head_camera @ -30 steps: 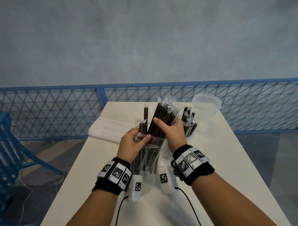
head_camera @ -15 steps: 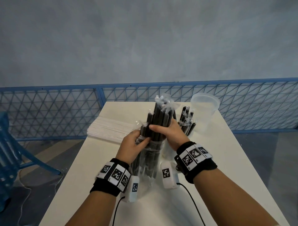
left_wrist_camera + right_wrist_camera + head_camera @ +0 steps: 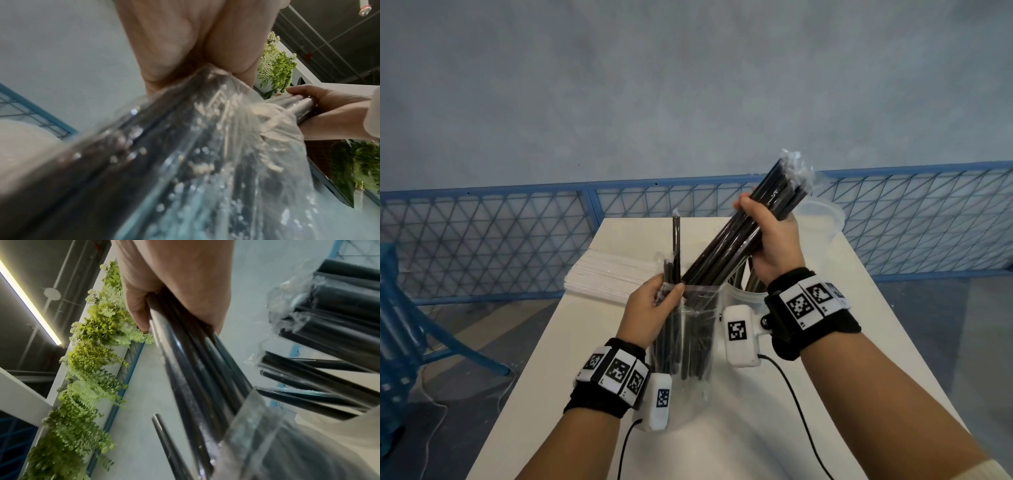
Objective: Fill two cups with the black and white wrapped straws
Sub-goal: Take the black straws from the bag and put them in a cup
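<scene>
Your right hand (image 3: pixel 770 236) is wrapped round a thick bundle of black straws (image 3: pixel 739 240), fingers and thumb curled tight about its middle, and the bundle leans up and to the right with its lower ends at the mouth of the clear plastic bag (image 3: pixel 688 335). Your left hand (image 3: pixel 654 308) pinches the rim of that bag between thumb and fingers, holding it upright on the white table (image 3: pixel 756 428); more black straws stand inside it, and one straw (image 3: pixel 676 246) pokes straight up above the rest. Just behind your right wrist a clear cup (image 3: pixel 739 294) already has black straws standing in it, so I judge the black half of the job partly done, with this handful due to join them. A second clear cup (image 3: pixel 822 219) sits farther back, behind the raised bundle; it looks empty, though the straws and your hand hide much of it, so I cannot be sure. The stack of white wrapped straws (image 3: pixel 613 277) lies flat at the table's far left and appears untouched, which leaves the whole white share to do.
</scene>
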The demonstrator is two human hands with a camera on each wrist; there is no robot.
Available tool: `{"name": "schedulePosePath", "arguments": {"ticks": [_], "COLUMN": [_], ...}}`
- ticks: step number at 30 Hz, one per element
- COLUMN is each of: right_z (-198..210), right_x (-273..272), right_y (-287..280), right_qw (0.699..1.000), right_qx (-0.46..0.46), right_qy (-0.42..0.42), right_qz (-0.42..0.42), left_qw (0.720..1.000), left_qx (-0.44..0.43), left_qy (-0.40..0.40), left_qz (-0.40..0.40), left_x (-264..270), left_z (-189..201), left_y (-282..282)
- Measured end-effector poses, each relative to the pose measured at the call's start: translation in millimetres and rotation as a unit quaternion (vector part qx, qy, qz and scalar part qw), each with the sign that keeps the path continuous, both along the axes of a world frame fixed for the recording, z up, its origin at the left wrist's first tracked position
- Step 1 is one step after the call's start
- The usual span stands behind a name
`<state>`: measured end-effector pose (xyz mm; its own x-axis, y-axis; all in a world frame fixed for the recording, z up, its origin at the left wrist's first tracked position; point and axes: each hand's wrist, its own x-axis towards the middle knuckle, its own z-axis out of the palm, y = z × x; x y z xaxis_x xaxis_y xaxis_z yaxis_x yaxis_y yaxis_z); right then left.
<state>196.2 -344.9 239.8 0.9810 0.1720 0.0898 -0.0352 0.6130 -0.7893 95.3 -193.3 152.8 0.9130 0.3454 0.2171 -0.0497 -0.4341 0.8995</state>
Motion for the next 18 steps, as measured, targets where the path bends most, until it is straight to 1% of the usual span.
{"name": "schedulePosePath", "arguments": {"ticks": [3,8,14,16,18], "right_z": [1.8,-4.4,-0.9,1.3,3.0], "right_x": [0.9,2.7,1.2,2.3,6.2], "right_y": [-1.1,-4.7,-13.0,-20.0,-31.1], "right_qw": [0.999,0.989,0.981,0.974,0.967], "right_qx": [0.017,0.063,0.085,0.107,0.125], "right_qy": [0.016,0.084,0.098,0.114,0.121], "right_qz": [-0.034,-0.105,-0.143,-0.163,-0.184], "left_qw": [1.000,0.998,0.996,0.993,0.988], "left_qx": [0.010,0.018,0.036,0.030,0.018], "left_qy": [-0.005,0.000,-0.001,0.004,0.009], "left_qz": [0.022,0.062,0.083,0.111,0.154], "left_x": [2.3,9.2,13.6,15.0,15.3], "left_z": [0.6,-2.8,1.1,0.4,-2.4], "left_y": [-2.0,0.0,-5.5,-1.0,10.7]}}
